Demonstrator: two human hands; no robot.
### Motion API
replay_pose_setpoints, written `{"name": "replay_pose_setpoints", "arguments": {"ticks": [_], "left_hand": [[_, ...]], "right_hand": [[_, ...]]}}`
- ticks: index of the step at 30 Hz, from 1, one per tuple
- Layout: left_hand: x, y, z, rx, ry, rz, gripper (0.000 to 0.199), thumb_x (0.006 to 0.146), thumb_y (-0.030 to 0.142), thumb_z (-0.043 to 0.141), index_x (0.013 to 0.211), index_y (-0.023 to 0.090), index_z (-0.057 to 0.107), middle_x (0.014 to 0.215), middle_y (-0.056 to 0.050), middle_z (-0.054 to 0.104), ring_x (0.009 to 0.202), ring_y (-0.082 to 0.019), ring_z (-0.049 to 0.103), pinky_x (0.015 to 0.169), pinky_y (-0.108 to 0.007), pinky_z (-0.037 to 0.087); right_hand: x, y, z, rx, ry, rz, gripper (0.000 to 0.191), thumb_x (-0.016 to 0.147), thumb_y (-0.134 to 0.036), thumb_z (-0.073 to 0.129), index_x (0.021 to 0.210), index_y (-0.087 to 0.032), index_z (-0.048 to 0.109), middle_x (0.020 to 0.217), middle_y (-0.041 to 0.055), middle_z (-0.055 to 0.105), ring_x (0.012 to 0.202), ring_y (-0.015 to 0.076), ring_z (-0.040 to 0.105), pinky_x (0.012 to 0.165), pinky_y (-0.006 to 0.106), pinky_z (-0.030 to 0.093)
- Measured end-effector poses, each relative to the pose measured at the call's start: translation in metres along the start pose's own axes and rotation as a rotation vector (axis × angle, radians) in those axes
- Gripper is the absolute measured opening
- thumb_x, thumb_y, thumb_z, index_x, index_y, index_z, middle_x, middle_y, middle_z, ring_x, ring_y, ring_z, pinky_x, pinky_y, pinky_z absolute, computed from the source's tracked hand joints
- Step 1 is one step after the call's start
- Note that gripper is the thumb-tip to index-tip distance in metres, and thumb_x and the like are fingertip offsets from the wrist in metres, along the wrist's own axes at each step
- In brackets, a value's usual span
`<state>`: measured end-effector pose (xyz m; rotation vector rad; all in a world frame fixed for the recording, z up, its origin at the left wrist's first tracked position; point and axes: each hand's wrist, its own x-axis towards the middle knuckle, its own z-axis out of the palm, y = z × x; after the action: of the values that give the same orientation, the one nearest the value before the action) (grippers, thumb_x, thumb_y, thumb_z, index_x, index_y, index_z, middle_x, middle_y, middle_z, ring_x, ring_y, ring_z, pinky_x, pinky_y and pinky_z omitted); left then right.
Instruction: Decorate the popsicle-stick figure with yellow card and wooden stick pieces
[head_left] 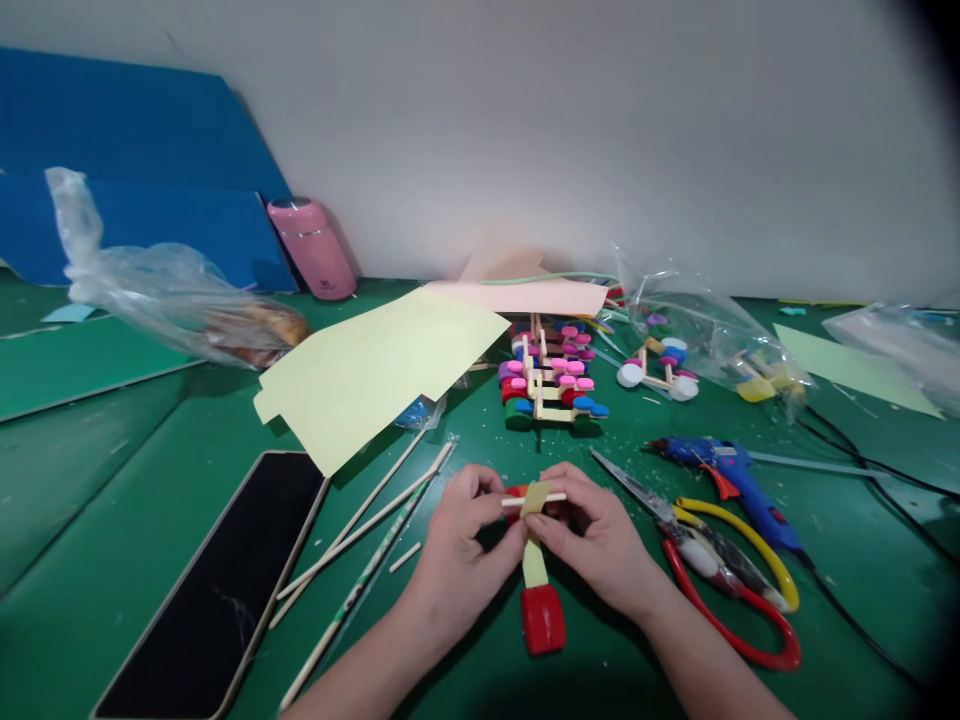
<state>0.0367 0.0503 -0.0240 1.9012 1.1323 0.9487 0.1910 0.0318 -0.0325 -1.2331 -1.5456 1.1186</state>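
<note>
Near the front middle of the green table, my left hand point(469, 545) and my right hand point(600, 545) meet around a small assembly. A short wooden stick point(553, 497) runs crosswise between my fingers, with a pale yellow paper strip point(535, 562) folded over it. Fingers of both hands pinch the strip just below the stick. At the strip's lower end is a red block point(543, 618). Another red piece point(516, 492) shows behind the stick, partly hidden by my fingers.
Scissors point(697, 555), pliers point(750, 540) and a blue glue gun point(735, 475) lie right. Wooden sticks point(360, 530) and a phone point(217, 590) are left. Behind stand small colourful assemblies point(551, 375), yellow paper point(375, 365), plastic bags point(180, 290) and a pink bottle point(315, 250).
</note>
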Motion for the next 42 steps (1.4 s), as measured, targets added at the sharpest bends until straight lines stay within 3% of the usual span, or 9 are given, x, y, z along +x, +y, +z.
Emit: {"name": "replay_pose_setpoints", "arguments": {"ticks": [6,14,21,34,42], "left_hand": [[-0.003,0.005,-0.002,0.011,-0.013,-0.003,0.012,0.074,0.016,0.053,0.067,0.017,0.063,0.076,-0.004,0.05,0.075,-0.018,0.052,0.065,-0.031,0.046],[-0.01,0.005,-0.004,-0.053,-0.046,0.004,0.014,0.075,0.017,0.053,0.065,0.018,0.062,0.079,-0.004,0.051,0.079,-0.019,0.053,0.069,-0.033,0.046],[-0.011,0.002,-0.006,-0.116,-0.088,-0.031,0.012,0.076,0.018,0.052,0.074,0.017,0.063,0.084,-0.004,0.049,0.084,-0.018,0.051,0.073,-0.032,0.044],[-0.011,0.003,-0.009,-0.186,-0.115,-0.004,0.012,0.075,0.021,0.055,0.072,0.019,0.066,0.079,-0.002,0.047,0.079,-0.016,0.049,0.07,-0.028,0.041],[-0.012,0.001,-0.007,-0.305,-0.143,-0.061,0.012,0.073,0.022,0.058,0.067,0.017,0.067,0.077,-0.003,0.049,0.077,-0.016,0.05,0.067,-0.026,0.041]], "right_hand": [[0.0,-0.002,0.001,0.073,-0.02,-0.007,0.011,0.077,-0.025,0.057,0.082,-0.017,0.062,0.082,0.0035,0.049,0.076,0.0157,0.051,0.065,0.029,0.044],[-0.005,-0.003,0.006,0.074,0.01,-0.03,0.01,0.076,-0.026,0.057,0.08,-0.016,0.059,0.079,0.0014,0.048,0.07,0.0133,0.05,0.061,0.026,0.042],[-0.006,-0.001,0.009,0.097,0.033,-0.07,0.01,0.073,-0.028,0.059,0.076,-0.018,0.057,0.08,0.0013,0.05,0.071,0.0136,0.051,0.062,0.026,0.043],[-0.007,0.002,0.007,0.107,0.014,-0.079,0.015,0.074,-0.033,0.058,0.076,-0.018,0.058,0.081,0.0018,0.05,0.07,0.014,0.053,0.061,0.026,0.044],[-0.008,-0.001,0.008,0.126,0.003,-0.053,0.011,0.074,-0.028,0.058,0.073,-0.017,0.057,0.078,0.0005,0.049,0.068,0.0133,0.051,0.061,0.026,0.043]]}}
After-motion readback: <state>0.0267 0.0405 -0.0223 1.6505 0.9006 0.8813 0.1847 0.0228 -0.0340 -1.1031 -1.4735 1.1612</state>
